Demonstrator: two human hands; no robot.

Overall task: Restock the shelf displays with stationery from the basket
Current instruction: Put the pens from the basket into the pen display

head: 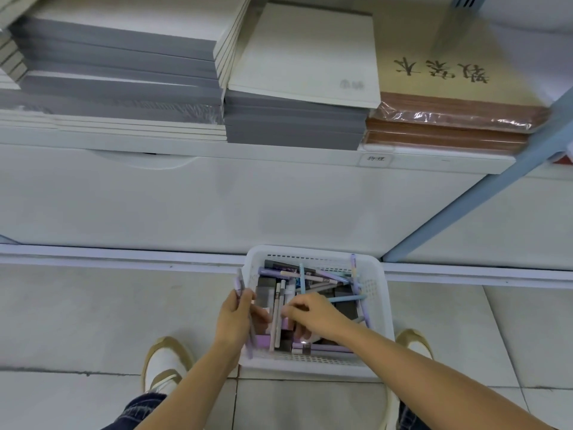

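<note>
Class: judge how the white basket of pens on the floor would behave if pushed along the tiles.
The basket would probably slide easily: smooth plastic on glossy tiles. Its low, wide shape makes tipping unlikely. The loose pens inside, lying crisscrossed, would likely shift and rattle.

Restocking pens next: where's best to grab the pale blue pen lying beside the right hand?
Probably mid-barrel, from above: the pale blue pen lies flat atop the pile in the basket, barrel exposed beside the right hand.
</note>
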